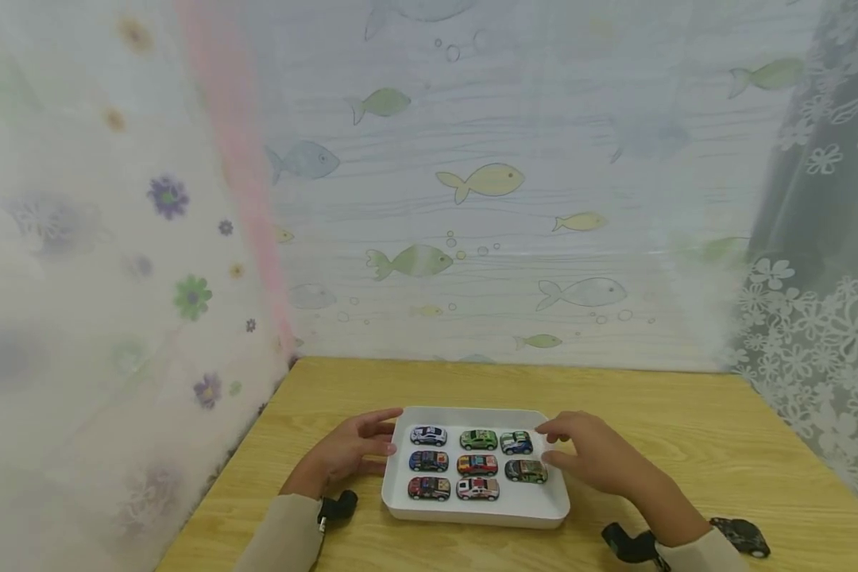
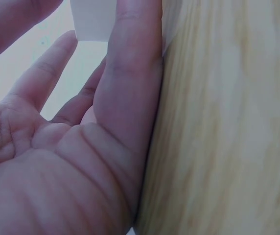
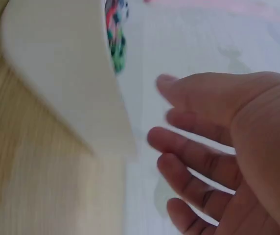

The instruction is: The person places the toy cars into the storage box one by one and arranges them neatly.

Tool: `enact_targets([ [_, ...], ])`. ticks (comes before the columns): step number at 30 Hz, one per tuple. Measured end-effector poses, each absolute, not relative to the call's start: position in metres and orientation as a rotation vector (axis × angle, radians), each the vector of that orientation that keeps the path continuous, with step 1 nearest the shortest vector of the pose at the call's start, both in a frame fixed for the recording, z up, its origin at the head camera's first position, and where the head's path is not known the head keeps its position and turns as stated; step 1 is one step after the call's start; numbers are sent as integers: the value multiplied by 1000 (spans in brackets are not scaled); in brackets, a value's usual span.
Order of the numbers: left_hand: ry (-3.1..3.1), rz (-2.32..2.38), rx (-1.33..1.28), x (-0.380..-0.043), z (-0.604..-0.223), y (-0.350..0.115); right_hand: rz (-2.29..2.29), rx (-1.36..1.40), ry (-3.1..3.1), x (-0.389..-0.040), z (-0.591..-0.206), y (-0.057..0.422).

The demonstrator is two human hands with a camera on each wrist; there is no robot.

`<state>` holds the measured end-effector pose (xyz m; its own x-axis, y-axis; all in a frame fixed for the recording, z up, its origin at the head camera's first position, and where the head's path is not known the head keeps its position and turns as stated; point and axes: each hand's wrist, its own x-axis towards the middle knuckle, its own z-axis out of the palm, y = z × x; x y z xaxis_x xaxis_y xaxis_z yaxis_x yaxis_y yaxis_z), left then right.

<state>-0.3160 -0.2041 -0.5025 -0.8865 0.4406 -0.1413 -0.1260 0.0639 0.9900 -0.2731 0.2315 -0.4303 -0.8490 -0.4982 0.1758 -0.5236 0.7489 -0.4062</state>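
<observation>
A white tray (image 1: 525, 502) on the table holds several small toy cars in three columns. The left column runs from a white-and-blue car (image 1: 428, 435) down to a dark red one (image 1: 429, 488). In the right column are a white, blue and green car (image 1: 516, 442) and a dark green one (image 1: 526, 471). My left hand (image 1: 350, 449) rests along the tray's left side with fingers extended, its edge against the tabletop in the left wrist view. Holding nothing, my right hand (image 1: 589, 453) hovers by the tray's right rim, fingers loosely bent and apart from the wall (image 3: 71, 73) in the right wrist view.
A black toy car (image 1: 740, 535) lies on the wooden table (image 1: 615, 389) beside my right forearm. Fish-printed sheeting (image 1: 472, 238) hangs behind the table, with flower-printed sheeting (image 1: 114, 318) on the left and lacy white flowers (image 1: 844, 342) on the right.
</observation>
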Motion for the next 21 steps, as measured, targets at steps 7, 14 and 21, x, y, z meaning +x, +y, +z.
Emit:
enact_targets([
  [7,1959,1866,334,-316,-504,-206,676,711,-2906,-264,-429,290],
  [14,1948,1865,327,-315,-502,-204,639,614,-2952,-247,-436,359],
  [21,1956,1869,315,-314,-502,-204,674,445,-3064,-235,-442,409],
])
